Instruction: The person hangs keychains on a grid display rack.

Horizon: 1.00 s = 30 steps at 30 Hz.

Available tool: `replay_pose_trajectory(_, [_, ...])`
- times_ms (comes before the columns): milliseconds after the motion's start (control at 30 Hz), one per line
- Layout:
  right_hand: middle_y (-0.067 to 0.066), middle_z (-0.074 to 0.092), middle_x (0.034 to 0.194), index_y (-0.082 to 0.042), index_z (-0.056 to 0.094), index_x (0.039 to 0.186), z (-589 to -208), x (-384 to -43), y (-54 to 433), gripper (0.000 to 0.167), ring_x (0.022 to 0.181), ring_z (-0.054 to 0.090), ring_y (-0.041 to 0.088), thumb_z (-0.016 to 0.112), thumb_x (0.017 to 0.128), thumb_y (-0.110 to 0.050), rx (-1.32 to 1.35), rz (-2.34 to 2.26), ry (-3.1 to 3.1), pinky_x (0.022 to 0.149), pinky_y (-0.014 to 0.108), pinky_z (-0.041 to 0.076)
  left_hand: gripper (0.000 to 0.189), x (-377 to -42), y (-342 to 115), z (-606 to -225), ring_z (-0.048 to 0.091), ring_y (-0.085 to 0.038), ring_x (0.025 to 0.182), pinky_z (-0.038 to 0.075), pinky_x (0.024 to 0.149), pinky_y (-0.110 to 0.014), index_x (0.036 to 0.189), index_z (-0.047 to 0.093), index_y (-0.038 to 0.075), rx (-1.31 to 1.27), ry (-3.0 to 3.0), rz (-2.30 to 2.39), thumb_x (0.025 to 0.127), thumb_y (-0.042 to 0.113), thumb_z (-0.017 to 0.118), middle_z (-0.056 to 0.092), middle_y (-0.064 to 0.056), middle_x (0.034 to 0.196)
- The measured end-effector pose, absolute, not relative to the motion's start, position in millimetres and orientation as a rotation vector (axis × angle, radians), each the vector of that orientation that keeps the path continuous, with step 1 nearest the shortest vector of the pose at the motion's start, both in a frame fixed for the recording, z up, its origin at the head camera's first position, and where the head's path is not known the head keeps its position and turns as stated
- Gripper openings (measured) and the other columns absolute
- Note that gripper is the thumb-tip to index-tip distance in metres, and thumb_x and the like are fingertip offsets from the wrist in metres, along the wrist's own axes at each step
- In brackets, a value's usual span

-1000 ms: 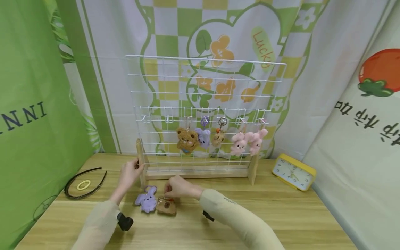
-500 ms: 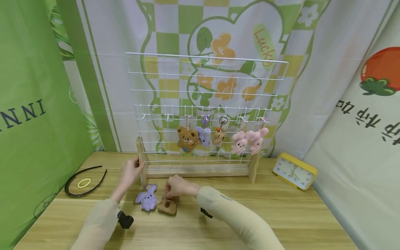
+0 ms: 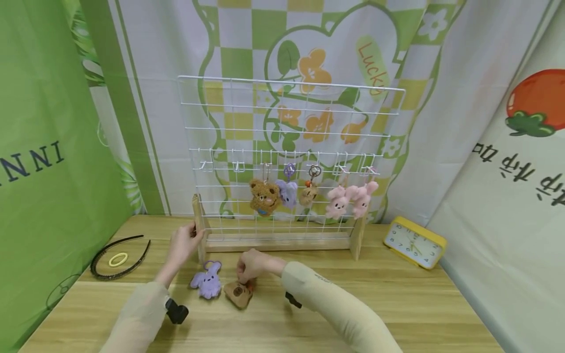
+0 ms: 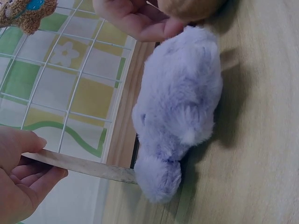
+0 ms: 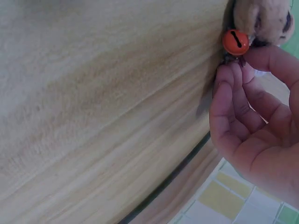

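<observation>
My left hand (image 3: 182, 243) grips the wooden left upright (image 4: 88, 167) of the wire grid rack, thumb on one side and fingers on the other. My right hand (image 3: 255, 265) pinches the top fitting of a brown plush keychain (image 3: 239, 294), just beside its orange bell (image 5: 235, 42). The fingers hide most of that fitting. The plush is tilted and low over the table; whether it touches the wood I cannot tell. Between the hands lies a purple bunny plush keychain (image 3: 207, 283) with a purple ring, untouched by either hand.
Several plush keychains hang on the rack's hooks, among them a brown bear (image 3: 265, 197) and a pink bunny (image 3: 338, 203). Two left hooks (image 3: 238, 166) bear nothing. A black headband (image 3: 99, 274) surrounds a yellow ring (image 3: 118, 259) at left; a yellow clock (image 3: 415, 243) stands right.
The brown plush has turned and shifted slightly right, its body now slanting. My right hand has moved a little right with it and now pinches its top. My left hand stays on the upright.
</observation>
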State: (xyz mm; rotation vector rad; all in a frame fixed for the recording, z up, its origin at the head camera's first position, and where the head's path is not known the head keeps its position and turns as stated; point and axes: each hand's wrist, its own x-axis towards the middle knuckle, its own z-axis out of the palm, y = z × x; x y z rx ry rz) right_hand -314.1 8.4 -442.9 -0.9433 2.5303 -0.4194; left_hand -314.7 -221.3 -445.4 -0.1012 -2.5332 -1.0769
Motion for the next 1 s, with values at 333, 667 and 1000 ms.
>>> replay_pose_trajectory(333, [-0.003, 0.067, 0.076, -0.012, 0.068, 0.08, -415.7, -317.6, 24.9, 0.009, 0.061, 0.051, -0.001, 0.072, 0.087, -0.008, -1.101, -0.551, 2.531, 0.056, 0.011, 0.044, 0.024, -314.8, -221.2, -443.9, 0.069, -0.049, 0.1, 0.061, 0.085, -0.052, 0.106, 0.063, -0.015, -0.108, -2.523, -1.11, 0.095, 0.005, 0.059, 0.067, -0.037, 0.108])
replay_pose_trajectory(667, [0.006, 0.073, 0.084, -0.008, 0.068, 0.09, -374.5, -311.0, 44.0, 0.003, 0.065, 0.056, -0.002, 0.07, 0.089, -0.006, -1.267, -0.729, 2.581, 0.059, 0.011, 0.048, 0.025, -314.2, -221.7, -442.8, 0.068, -0.05, 0.101, 0.061, 0.086, -0.052, 0.108, 0.062, -0.016, -0.095, -2.544, -1.114, 0.096, 0.006, 0.059, 0.066, -0.038, 0.11])
replay_pose_trajectory(1000, [0.006, 0.073, 0.084, -0.007, 0.067, 0.094, -304.5, -298.8, 51.1, 0.005, 0.073, 0.066, 0.009, 0.07, 0.091, -0.009, -1.388, -0.938, 2.771, 0.065, 0.01, 0.054, 0.022, -313.3, -221.7, -444.6, 0.069, -0.049, 0.098, 0.062, 0.084, -0.051, 0.103, 0.063, -0.014, -0.113, -2.541, -1.099, 0.095, 0.006, 0.059, 0.067, -0.037, 0.107])
